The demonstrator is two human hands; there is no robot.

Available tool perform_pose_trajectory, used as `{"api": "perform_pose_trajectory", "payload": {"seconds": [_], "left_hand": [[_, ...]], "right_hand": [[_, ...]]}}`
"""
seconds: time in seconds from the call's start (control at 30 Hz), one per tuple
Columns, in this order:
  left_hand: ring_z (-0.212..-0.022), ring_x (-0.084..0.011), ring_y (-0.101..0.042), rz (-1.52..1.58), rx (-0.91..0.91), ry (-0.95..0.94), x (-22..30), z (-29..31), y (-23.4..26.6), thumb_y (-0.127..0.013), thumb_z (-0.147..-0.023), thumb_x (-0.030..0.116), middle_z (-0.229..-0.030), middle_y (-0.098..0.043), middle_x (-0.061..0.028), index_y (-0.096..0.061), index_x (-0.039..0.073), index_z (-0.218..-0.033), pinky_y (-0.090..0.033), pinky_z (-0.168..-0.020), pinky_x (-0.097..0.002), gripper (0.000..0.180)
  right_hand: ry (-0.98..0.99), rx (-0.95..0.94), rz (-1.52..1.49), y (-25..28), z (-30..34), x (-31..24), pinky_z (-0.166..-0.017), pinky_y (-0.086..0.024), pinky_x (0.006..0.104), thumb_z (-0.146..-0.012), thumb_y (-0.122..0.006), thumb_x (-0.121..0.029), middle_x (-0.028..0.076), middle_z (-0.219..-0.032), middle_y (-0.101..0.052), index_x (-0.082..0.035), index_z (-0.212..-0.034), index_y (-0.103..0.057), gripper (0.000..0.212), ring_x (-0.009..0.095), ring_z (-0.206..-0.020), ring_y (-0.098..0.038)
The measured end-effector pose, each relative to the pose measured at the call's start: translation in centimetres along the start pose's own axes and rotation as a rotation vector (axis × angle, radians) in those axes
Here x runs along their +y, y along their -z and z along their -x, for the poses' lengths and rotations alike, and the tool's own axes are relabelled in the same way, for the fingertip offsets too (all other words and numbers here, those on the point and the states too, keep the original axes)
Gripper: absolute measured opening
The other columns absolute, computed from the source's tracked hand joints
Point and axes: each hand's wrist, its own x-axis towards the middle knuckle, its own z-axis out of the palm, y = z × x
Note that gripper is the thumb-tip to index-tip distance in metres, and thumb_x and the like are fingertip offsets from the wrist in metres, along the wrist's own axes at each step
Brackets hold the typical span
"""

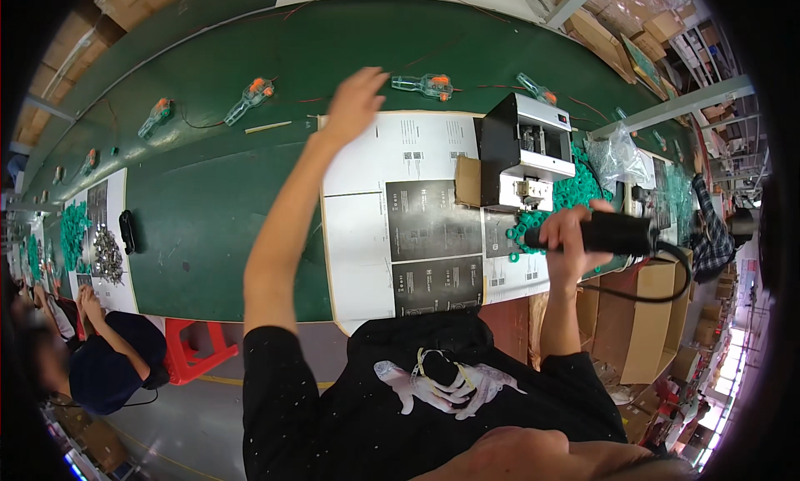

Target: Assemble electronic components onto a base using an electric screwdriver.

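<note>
My left hand (357, 104) reaches over the far edge of the printed sheets, fingers stretched out and nothing visible in them. Just right of its fingertips lies a clear teal plastic device (423, 85) with orange parts, on the green bench (225, 189). In my right hand (568, 239) is a black corded electric screwdriver (615, 233), held sideways above green rings (575, 189), its narrow end toward the left. Its cable loops down on the right. Beyond the right hand stands a black and silver machine (546, 139).
More clear devices (250, 100) with thin wires lie along the far bench. White and black printed sheets (358, 248) cover the bench before me. A plastic bag (617, 156) lies beside the machine. People sit left and right; a red stool (196, 352) and cardboard box (646, 323) stand near the bench.
</note>
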Motion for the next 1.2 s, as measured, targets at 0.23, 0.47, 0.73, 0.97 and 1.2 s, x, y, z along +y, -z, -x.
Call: {"api": "perform_pose_trajectory", "payload": {"seconds": [0.23,0.47,0.73,0.97,1.2], "left_hand": [[-0.118,-0.0342,-0.058,-0.077,-0.169,0.061,0.3,-2.3,-2.5,-0.070,-0.088,0.009,-0.123,-0.066,-0.0121,-0.066,0.002,-0.125,-0.043,-0.102,-0.0434,0.038],[-0.112,-0.0319,-0.055,0.039,-0.111,0.072,11.0,6.7,2.8,-0.068,-0.090,0.018,-0.118,-0.067,-0.0106,-0.066,0.004,-0.124,-0.039,-0.096,-0.0453,0.037],[-0.111,-0.0326,-0.054,0.242,-0.255,0.238,22.3,18.8,1.9,-0.073,-0.087,0.012,-0.118,-0.062,-0.0118,-0.064,0.003,-0.124,-0.040,-0.095,-0.0426,0.039],[-0.110,-0.0315,-0.054,0.231,-0.264,0.275,21.6,19.7,1.9,-0.073,-0.087,0.012,-0.117,-0.060,-0.0109,-0.064,0.002,-0.124,-0.040,-0.095,-0.0417,0.040],[-0.110,-0.0311,-0.054,0.246,-0.251,0.282,20.5,20.1,1.9,-0.073,-0.087,0.013,-0.117,-0.060,-0.0107,-0.066,0.002,-0.124,-0.040,-0.095,-0.0416,0.039]], "right_hand": [[0.054,-0.199,0.006,-1.4,2.8,-3.2,-0.046,-0.048,0.0312,-0.093,-0.062,0.005,0.004,-0.071,-0.052,-0.012,-0.132,-0.042,0.047,0.013,-0.046,-0.046],[0.060,-0.186,0.017,1.3,1.2,-2.3,-0.046,-0.048,0.0317,-0.094,-0.060,0.004,0.004,-0.071,-0.052,-0.012,-0.132,-0.041,0.046,0.013,-0.046,-0.045],[0.013,-0.306,0.021,0.1,2.5,3.0,-0.053,-0.051,0.0344,-0.094,-0.062,0.006,0.006,-0.073,-0.055,-0.012,-0.132,-0.038,0.048,0.015,-0.053,-0.051],[-0.029,-0.424,0.034,-0.6,4.0,5.6,-0.062,-0.055,0.0360,-0.095,-0.062,0.007,0.010,-0.077,-0.061,-0.012,-0.134,-0.032,0.053,0.018,-0.062,-0.059],[-0.088,-0.368,0.062,-1.5,5.1,7.9,-0.063,-0.056,0.0357,-0.093,-0.064,0.009,0.010,-0.077,-0.061,-0.009,-0.126,-0.037,0.046,0.018,-0.065,-0.062]]}}
